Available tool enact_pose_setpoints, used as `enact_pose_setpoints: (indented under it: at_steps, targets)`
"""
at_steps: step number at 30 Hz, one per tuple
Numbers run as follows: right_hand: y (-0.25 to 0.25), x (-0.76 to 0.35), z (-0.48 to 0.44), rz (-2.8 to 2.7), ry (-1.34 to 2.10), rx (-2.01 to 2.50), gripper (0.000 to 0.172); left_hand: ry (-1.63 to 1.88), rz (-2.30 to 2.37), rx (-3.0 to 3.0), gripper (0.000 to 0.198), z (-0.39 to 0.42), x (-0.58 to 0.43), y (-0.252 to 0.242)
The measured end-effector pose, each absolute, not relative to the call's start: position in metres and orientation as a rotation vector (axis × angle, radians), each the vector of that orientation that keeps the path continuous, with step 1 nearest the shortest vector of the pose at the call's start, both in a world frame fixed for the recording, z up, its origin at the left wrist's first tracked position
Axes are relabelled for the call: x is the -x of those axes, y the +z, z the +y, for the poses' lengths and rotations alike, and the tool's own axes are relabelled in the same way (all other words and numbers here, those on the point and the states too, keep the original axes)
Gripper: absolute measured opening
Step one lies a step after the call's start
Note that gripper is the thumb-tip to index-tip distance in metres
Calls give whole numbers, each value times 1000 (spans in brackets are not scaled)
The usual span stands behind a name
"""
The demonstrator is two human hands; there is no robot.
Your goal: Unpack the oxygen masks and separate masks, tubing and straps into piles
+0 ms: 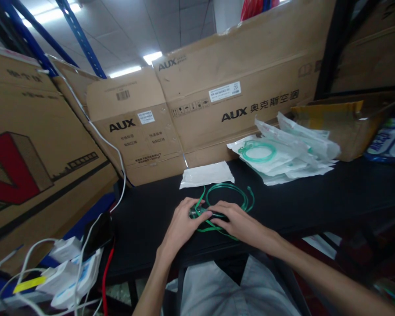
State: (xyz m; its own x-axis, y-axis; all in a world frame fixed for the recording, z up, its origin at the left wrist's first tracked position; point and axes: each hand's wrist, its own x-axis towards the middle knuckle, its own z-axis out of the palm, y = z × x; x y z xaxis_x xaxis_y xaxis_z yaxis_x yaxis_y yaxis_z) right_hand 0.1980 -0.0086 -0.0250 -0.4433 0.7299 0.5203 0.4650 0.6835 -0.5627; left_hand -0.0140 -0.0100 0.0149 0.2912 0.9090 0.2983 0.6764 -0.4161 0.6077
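My left hand (183,220) is closed on a small, clear green oxygen mask (194,212) at the front of the black table, its thumb reaching across. From the other side my right hand (233,220) grips the same mask, fingers bent and close to my left thumb. Much of the mask is hidden beneath my fingers. A flat green strap (213,227) loops up over it and trails below both hands. Just behind lies a coil of green tubing (230,186), one end pointing right. Beyond the coil rests a flat white pouch (206,174).
Clear-and-white packages (283,151) with green tubing are piled at the back right, beside an opened carton (342,127) and a blue-labelled bottle (388,140). Large cardboard boxes (197,114) wall off the table's back. Chargers and cables (75,272) crowd the lower left.
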Motion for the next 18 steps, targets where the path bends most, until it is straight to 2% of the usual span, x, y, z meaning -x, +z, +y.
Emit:
enact_pose_setpoints:
  at_steps: [3, 9, 18]
  targets:
    - [-25, -188, -2, -2072, 477, 929, 21, 1005, 1312, -2223, 31, -9, 20, 6]
    - [-26, -191, 2, -2056, 561, 926, 10, 1139, 1133, -2287, 36, -12, 27, -5]
    - [-27, -194, -4, -2084, 616, 844, 10, 919, 1171, -1852, 52, -14, 29, 6]
